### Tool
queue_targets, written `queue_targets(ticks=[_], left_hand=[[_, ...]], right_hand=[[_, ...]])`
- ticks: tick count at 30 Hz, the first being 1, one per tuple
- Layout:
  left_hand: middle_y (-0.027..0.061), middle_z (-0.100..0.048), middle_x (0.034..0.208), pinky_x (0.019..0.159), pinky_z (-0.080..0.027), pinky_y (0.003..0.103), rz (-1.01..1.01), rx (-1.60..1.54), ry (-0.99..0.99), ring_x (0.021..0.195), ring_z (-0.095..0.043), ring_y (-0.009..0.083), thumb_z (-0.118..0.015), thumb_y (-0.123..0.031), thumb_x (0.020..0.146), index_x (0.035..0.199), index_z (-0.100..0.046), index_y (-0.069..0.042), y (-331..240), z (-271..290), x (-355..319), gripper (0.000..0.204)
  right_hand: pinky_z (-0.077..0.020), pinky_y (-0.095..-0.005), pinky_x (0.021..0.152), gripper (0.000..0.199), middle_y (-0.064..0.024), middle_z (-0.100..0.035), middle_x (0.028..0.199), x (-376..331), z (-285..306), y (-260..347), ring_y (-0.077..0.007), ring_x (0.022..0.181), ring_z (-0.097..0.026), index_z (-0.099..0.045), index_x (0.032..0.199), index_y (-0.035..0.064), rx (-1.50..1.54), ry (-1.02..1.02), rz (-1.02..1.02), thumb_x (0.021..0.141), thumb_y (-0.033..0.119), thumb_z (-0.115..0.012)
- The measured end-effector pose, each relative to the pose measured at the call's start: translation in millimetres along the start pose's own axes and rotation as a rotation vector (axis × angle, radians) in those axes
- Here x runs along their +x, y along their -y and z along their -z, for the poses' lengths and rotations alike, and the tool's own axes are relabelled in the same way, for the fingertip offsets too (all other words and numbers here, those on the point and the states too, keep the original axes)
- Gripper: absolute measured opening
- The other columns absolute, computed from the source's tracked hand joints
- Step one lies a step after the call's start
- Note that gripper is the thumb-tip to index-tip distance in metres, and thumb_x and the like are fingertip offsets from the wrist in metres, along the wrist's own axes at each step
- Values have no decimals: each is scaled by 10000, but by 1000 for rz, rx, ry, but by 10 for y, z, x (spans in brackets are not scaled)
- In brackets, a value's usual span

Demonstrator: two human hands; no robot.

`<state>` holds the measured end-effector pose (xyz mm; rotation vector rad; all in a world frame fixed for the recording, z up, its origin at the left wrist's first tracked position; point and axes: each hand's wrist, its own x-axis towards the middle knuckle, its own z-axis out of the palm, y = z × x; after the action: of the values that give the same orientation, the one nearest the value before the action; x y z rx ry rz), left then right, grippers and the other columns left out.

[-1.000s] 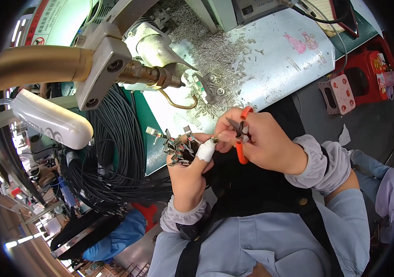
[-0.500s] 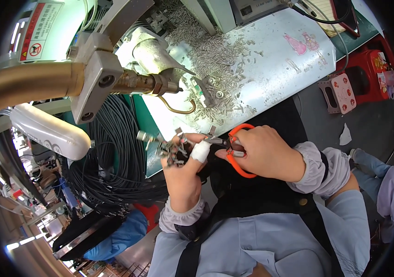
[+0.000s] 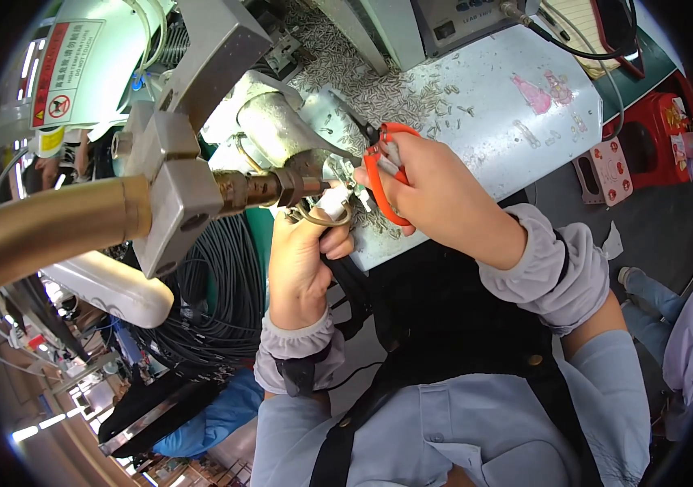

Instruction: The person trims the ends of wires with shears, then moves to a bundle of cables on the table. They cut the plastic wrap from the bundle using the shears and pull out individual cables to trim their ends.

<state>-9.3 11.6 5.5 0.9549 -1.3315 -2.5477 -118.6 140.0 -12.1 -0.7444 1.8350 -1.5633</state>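
Cutters [image 3: 376, 180] with orange handles are sitting in our right hand [image 3: 440, 187], whose fingers are closing round the grips; the dark blades are pointing up over scattered metal bits [image 3: 411, 97]. With our left hand [image 3: 302, 247] we are reaching in below a metal nozzle [image 3: 314, 187], fingers curling and the white-wrapped thumb [image 3: 333, 201] raised; whether that hand is gripping anything, we cannot tell. A small green-and-silver piece [image 3: 363, 196] is showing between our two hands, near the nozzle's tip. Around us we are seeing print: a white warning label [image 3: 76, 63] with a red band and a pictogram, lettering on a grey box [image 3: 468, 31], pink figures [image 3: 533, 95] on the worktop [image 3: 484, 122], and red motifs on a small pink stool [image 3: 609, 174].
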Motion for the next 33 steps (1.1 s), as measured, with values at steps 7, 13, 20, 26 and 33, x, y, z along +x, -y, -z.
queue_targets(ticks=[7, 13, 20, 26, 33], left_hand=[[17, -440, 641, 403, -231, 189, 68, -16, -17, 451, -295, 48, -591, -99, 785, 977, -503, 14, -29, 53, 8, 239], [19, -449, 662, 411, -236, 186, 13, -25, 51, 469, -303, 49, -592, -98, 786, 999, -496, 16, 4, 105, -1, 260], [33, -479, 678, 413, -243, 193, 20, 58, -3, 473, -312, 51, -578, -89, 802, 983, -503, 19, -24, 74, -23, 224], [67, -544, 745, 505, -370, 214, -130, -10, -173, 583, -477, 118, -547, -63, 820, 973, -521, 12, 95, -132, -271, 172], [78, -559, 792, 576, -430, 231, -321, 438, -159, 690, -548, 168, -496, -33, 832, 1007, -519, 17, 371, -151, -625, 183]], right_hand=[[-361, -238, 437, 155, -39, -483, 556, 40, -38, -52, -87, 468, -470, -514, 831, -34, -11, -72, 163, 832, 117, -546], [-359, -240, 471, 104, -33, -492, 583, 46, -17, -57, -79, 503, -444, -515, 852, -33, -3, 10, 89, 819, 65, -523], [-352, -234, 487, 94, -49, -500, 638, 21, -37, -97, -63, 526, -419, -517, 865, -23, -47, -23, 120, 808, 50, -525], [-387, -237, 503, 149, -91, -578, 707, -164, 147, 28, -114, 520, -491, -530, 916, 1, 210, 154, -128, 768, 16, -537], [-395, -232, 484, 259, -89, -609, 785, -442, 36, 173, -168, 556, -558, -561, 948, 31, -283, 16, 307, 693, 9, -601]])
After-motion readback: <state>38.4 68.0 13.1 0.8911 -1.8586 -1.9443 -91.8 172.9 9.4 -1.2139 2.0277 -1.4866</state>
